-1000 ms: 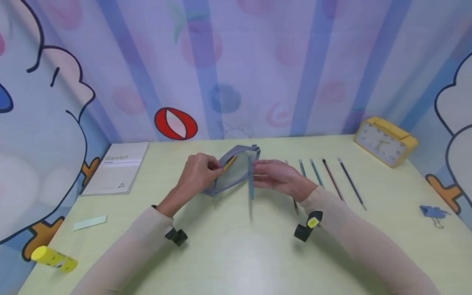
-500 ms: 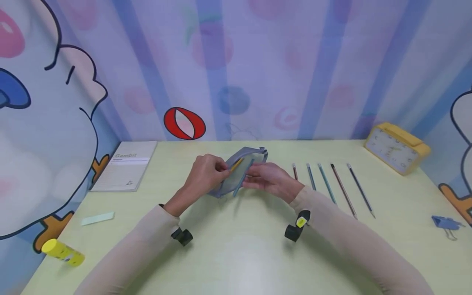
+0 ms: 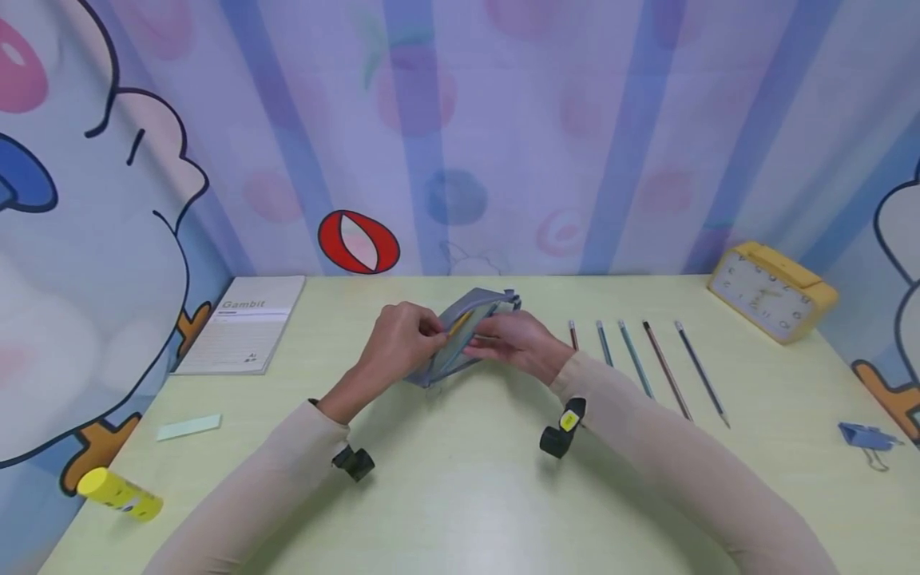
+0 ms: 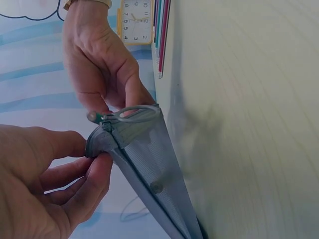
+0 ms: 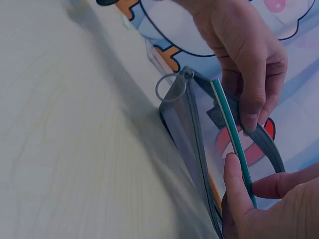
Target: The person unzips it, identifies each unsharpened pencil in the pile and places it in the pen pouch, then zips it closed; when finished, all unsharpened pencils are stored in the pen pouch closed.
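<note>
A grey-blue zippered mesh pouch is held up over the table with its mouth open. My left hand pinches the rim of the pouch between thumb and fingers. In the right wrist view, a green pencil is pinched by my right hand, lying slantwise along the pouch's opening. My right hand overlaps the pouch's right side in the head view. Inside the pouch shows a yellow-orange pencil, partly hidden by the left fingers. A ring pull hangs at one pouch corner.
Several pencils lie in a row to the right. Behind them stands a yellow alarm clock; a blue binder clip lies far right. On the left are a notebook, a pale green strip and a yellow cylinder.
My right hand has moved left to the pouch, tilting the green pencil from near upright to a slant along its mouth. The left hand keeps its pinch. The head view has shifted slightly.
</note>
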{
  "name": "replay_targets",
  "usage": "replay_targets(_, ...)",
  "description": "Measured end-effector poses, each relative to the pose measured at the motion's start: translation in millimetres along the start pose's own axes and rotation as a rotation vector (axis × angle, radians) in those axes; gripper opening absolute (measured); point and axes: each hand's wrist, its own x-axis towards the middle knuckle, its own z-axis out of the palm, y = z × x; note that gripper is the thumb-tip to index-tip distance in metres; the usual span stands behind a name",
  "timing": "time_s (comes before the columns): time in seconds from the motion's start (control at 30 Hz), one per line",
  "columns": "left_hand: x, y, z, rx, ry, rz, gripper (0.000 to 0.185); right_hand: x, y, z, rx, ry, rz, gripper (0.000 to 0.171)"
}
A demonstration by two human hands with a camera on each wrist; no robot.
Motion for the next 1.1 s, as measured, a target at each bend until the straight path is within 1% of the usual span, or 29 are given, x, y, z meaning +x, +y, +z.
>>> replay_targets(0.07,0.0,-0.4,0.0,0.003,0.002,0.003,0.014,4,1,2,-0.002,0.003,0.003,0.040)
replay_targets(0.13,0.1,-0.5,0.3,0.005,0.005,0.004,0.013,9,1,4,-0.018,0.001,0.003,0.046)
replay_targets(0.23,0.1,-0.1,0.5,0.008,0.006,0.010,0.013,13,3,8,-0.052,0.012,-0.005,0.045)
replay_targets(0.37,-0.2,0.5,1.1,0.014,0.008,0.027,0.014,16,6,12,-0.088,0.062,-0.009,0.042)
replay_targets(0.47,-0.4,0.6,1.5,0.020,0.009,0.033,0.013,17,7,12,-0.073,0.091,0.008,0.043)
replay_targets(0.57,-0.6,0.6,1.5,0.023,0.008,0.029,0.013,16,6,12,-0.049,0.096,0.019,0.044)
replay_targets(0.77,-0.7,0.3,1.0,0.031,0.005,0.031,0.013,13,3,11,-0.025,0.091,0.029,0.046)
replay_targets(0.9,-0.7,0.3,0.1,0.027,0.008,0.027,0.013,9,2,9,-0.022,0.067,0.011,0.053)
replay_targets(1.0,-0.8,0.8,-0.6,0.020,0.006,0.018,0.013,2,1,4,-0.062,0.032,-0.019,0.059)
replay_targets(1.1,-1.0,1.3,-1.1,0.018,0.001,0.019,0.013,-7,0,0,-0.159,0.004,-0.056,0.057)
